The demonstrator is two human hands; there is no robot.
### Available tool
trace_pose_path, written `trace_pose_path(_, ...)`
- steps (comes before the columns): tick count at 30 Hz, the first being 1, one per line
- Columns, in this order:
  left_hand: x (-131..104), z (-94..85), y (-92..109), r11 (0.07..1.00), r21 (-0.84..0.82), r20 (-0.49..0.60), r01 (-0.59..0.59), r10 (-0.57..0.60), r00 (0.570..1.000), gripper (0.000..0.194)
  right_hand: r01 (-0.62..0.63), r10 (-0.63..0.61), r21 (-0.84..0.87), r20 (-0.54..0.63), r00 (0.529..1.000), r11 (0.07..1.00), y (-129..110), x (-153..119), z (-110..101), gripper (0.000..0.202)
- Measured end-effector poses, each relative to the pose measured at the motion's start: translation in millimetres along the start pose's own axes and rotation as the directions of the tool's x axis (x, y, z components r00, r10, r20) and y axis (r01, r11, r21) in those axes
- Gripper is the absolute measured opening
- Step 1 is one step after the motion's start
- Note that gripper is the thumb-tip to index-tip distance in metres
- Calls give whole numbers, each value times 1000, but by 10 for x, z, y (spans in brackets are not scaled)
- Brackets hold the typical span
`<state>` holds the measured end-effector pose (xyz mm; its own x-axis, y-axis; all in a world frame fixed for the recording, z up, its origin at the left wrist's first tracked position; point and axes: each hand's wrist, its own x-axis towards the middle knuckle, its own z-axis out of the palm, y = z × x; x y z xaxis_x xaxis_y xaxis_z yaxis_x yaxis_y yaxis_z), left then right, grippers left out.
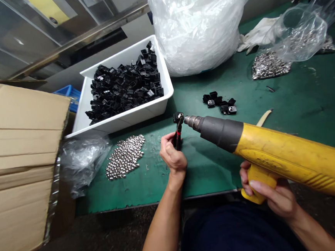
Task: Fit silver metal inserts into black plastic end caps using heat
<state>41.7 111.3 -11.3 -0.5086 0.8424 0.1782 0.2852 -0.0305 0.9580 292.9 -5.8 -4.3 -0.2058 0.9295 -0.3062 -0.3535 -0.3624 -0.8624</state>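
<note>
My left hand (174,154) is wrapped round the handles of pliers (178,134), whose dark jaws point away from me. At the jaws is a small black plastic part (177,117) with a shiny metal piece in it; the exact grip is too small to make out. My right hand (273,192) holds a yellow heat gun (285,151) by its grip. Its metal nozzle (194,122) points left, close beside the black part. Left of the pliers, many small metal fittings (125,156) lie in rows on the green table (211,168).
A white bin (126,123) full of black plastic parts stands at the back left, beside a large plastic bag (203,30). Several black parts (220,102) lie behind the nozzle. Bagged metal pieces (270,65) and a white glove (260,33) are at back right; a cardboard box (22,164) is left.
</note>
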Motion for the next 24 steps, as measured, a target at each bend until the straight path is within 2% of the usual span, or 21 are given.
trace_pose_path(3, 0, -1, 0, 1000, -3, 2, -4, 4, 1000, 38, -17, 18, 18, -56, 998, 1000, -40, -15, 63, 35)
trace_pose_path(6, 0, -2, 0, 1000, -7, 2, -10, 10, 1000, 38, -19, 21, 20, -65, 998, 1000, -46, -16, 71, 36)
trace_pose_path(13, 1, -3, 6, 1000, 1, 1, -5, 5, 1000, 38, 17, -16, -19, 43, 999, 1000, 44, 4, -65, 33)
trace_pose_path(24, -3, -6, 6, 1000, 3, -3, 1, -1, 1000, 37, 23, -22, -23, 43, 999, 999, 34, 3, -62, 32)
